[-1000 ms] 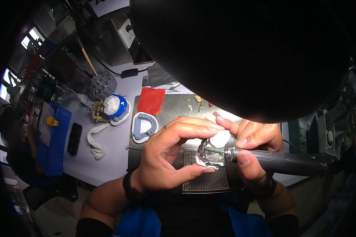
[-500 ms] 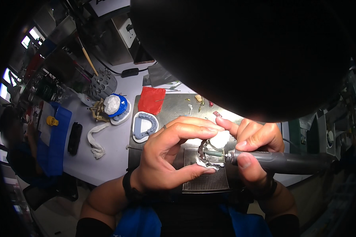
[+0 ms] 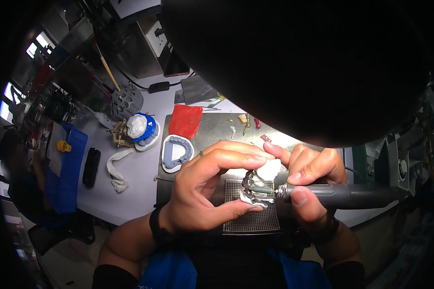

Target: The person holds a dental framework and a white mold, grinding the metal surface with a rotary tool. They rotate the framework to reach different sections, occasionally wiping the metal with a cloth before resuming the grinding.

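My left hand (image 3: 197, 188) is closed on a horseshoe-shaped dental cast (image 3: 248, 197), white with dark metal along its arch, pinched between thumb and fingers. A bulky white part (image 3: 269, 168) shows at its far side, under the fingertips. In my right hand (image 3: 318, 168) lies a dark grey rotary handpiece (image 3: 359, 195), gripped like a pen and pointing left. Its green grinding bit (image 3: 260, 190) reaches inside the arch; whether it touches the metal I cannot tell. My right index finger rests close to the left fingertips.
Below the hands is a perforated metal grate (image 3: 250, 226). Left of them stand a grey-blue dental model (image 3: 170, 156), a red sheet (image 3: 185, 121) and a mounted model with a blue band (image 3: 150, 131). A large black shape (image 3: 299, 67) blocks the upper right.
The dental cast has tilted slightly, showing more of its inside, and the green bit sits a little lower within the arch. Both hands keep their grips.
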Tool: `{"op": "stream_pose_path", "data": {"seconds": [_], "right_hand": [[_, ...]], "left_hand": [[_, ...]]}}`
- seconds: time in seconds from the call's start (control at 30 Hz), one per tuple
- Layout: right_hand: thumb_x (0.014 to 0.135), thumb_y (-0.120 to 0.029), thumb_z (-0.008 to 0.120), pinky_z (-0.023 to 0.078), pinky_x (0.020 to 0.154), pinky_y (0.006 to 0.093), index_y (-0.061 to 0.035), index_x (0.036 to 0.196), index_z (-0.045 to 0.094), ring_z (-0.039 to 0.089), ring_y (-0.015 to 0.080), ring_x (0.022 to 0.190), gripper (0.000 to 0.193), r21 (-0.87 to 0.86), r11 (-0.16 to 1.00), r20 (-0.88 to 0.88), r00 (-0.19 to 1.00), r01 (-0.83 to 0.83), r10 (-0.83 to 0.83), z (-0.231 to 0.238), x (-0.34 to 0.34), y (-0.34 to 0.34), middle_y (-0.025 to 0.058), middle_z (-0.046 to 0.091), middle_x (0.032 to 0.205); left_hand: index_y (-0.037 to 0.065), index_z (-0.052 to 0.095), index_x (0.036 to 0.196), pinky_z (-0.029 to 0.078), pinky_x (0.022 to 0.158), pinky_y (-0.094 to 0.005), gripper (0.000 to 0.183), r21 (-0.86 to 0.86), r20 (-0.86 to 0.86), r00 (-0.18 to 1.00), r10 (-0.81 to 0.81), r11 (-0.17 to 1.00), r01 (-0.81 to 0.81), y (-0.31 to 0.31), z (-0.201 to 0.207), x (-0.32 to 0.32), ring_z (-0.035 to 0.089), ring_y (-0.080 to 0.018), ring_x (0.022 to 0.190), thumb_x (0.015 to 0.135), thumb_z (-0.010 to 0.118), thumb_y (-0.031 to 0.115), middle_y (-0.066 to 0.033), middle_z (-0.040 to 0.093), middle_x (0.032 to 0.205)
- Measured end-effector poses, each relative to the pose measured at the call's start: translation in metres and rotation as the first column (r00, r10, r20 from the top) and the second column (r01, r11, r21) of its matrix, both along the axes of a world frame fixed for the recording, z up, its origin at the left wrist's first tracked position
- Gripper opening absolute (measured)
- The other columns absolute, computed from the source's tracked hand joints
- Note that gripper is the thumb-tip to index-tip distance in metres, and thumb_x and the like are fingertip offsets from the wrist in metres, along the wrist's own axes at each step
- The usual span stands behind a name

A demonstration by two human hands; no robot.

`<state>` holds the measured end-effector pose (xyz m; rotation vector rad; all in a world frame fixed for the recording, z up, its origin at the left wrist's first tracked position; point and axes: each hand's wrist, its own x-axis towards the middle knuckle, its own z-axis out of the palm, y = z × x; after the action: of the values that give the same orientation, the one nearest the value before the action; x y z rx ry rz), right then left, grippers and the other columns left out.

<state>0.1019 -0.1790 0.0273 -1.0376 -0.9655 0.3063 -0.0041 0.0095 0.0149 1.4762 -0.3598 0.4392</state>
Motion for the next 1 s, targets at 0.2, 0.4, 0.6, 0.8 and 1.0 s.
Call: {"op": "stream_pose_path", "data": {"seconds": [0.2, 0.4, 0.6, 0.8, 1.0], "right_hand": [[0.085, -0.006, 0.073, 0.042, 0.115, 0.0566, -0.0067, 0.099, 0.055, 0.056, 0.0122, 0.076, 0.022, -0.007, 1.0, 0.01, 1.0, -0.012, 0.012, -0.0002, 0.0004, -0.0013, 0.0047, 0.059, 0.08], [0.085, -0.006, 0.073, 0.042, 0.115, 0.0565, -0.0066, 0.099, 0.056, 0.056, 0.012, 0.075, 0.022, 0.008, 1.0, -0.034, 0.999, 0.009, -0.009, -0.0008, -0.0014, 0.0004, 0.0043, 0.059, 0.079], [0.085, -0.005, 0.072, 0.041, 0.115, 0.0569, -0.007, 0.098, 0.056, 0.055, 0.0119, 0.074, 0.021, 0.006, 0.999, -0.068, 0.997, 0.037, -0.037, 0.0019, -0.0052, 0.0026, 0.0041, 0.058, 0.078], [0.084, -0.004, 0.072, 0.042, 0.115, 0.0574, -0.0071, 0.099, 0.056, 0.056, 0.0121, 0.075, 0.022, -0.002, 1.0, -0.039, 0.999, 0.027, -0.027, 0.001, -0.004, 0.0004, 0.0044, 0.059, 0.08], [0.084, -0.004, 0.072, 0.041, 0.115, 0.0578, -0.007, 0.099, 0.055, 0.056, 0.0119, 0.075, 0.022, -0.009, 1.0, -0.047, 0.999, 0.027, -0.027, 0.0026, -0.0048, 0.0003, 0.0043, 0.059, 0.08]], "left_hand": [[-0.004, 0.063, 0.124, 0.045, 0.111, -0.0414, 0.055, -0.008, -0.011, 1.0, 0.0, 1.0, -0.001, -0.0005, -0.0007, -0.0008, 0.06, -0.0296, 0.125, 0.074, 0.085, -0.004, -0.0203, 0.063, 0.127], [-0.004, 0.063, 0.124, 0.045, 0.111, -0.0417, 0.055, -0.007, -0.001, 1.0, 0.0, 1.0, 0.0, -0.0014, -0.0006, -0.0008, 0.06, -0.0295, 0.125, 0.074, 0.085, -0.004, -0.0204, 0.063, 0.127], [-0.003, 0.063, 0.124, 0.045, 0.11, -0.0415, 0.055, 0.0, -0.003, 1.0, -0.008, 1.0, 0.008, -0.0005, 0.0004, -0.0002, 0.061, -0.0298, 0.124, 0.074, 0.085, -0.004, -0.0204, 0.064, 0.126], [-0.003, 0.063, 0.124, 0.046, 0.109, -0.0414, 0.054, 0.024, 0.009, 1.0, -0.005, 1.0, 0.005, -0.0001, 0.0023, 0.0002, 0.062, -0.0299, 0.123, 0.074, 0.085, -0.004, -0.0204, 0.064, 0.126], [-0.003, 0.063, 0.124, 0.046, 0.109, -0.041, 0.054, 0.04, 0.016, 1.0, -0.003, 0.999, 0.002, 0.0002, 0.0027, -0.0003, 0.062, -0.0295, 0.123, 0.074, 0.085, -0.004, -0.0205, 0.064, 0.125]]}}
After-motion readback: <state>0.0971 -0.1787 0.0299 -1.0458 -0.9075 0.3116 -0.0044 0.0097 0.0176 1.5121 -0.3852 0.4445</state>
